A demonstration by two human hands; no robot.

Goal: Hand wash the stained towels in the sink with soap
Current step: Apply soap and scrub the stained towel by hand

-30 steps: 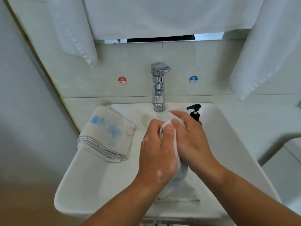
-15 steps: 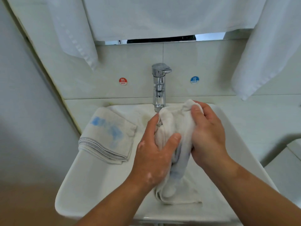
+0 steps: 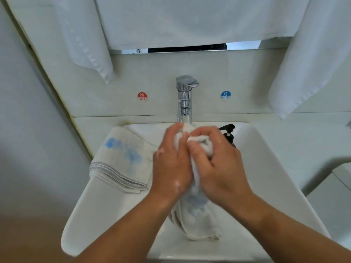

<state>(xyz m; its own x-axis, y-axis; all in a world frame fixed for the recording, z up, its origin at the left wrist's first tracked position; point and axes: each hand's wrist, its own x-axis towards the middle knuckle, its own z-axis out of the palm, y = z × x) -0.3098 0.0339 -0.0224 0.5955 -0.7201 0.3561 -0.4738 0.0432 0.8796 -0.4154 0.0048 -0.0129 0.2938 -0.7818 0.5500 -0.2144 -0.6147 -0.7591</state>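
Left hand (image 3: pixel 171 164) and right hand (image 3: pixel 218 164), fingers curled, grip wet towel (image 3: pixel 197 219) over sink (image 3: pixel 266 177), mid-scrub; blue stain remains. Second stained towel (image 3: pixel 121 158) waits folded on left rim, apparently unwashed.

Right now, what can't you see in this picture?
Head view:
Soap bottle: only its black pump shows; the right hand hides the rest.
Scrubbed towel: middle bunched inside left hand and right hand.
Sink drain: behind hands and towel.
Running water: faucet outlet covered by the hands.
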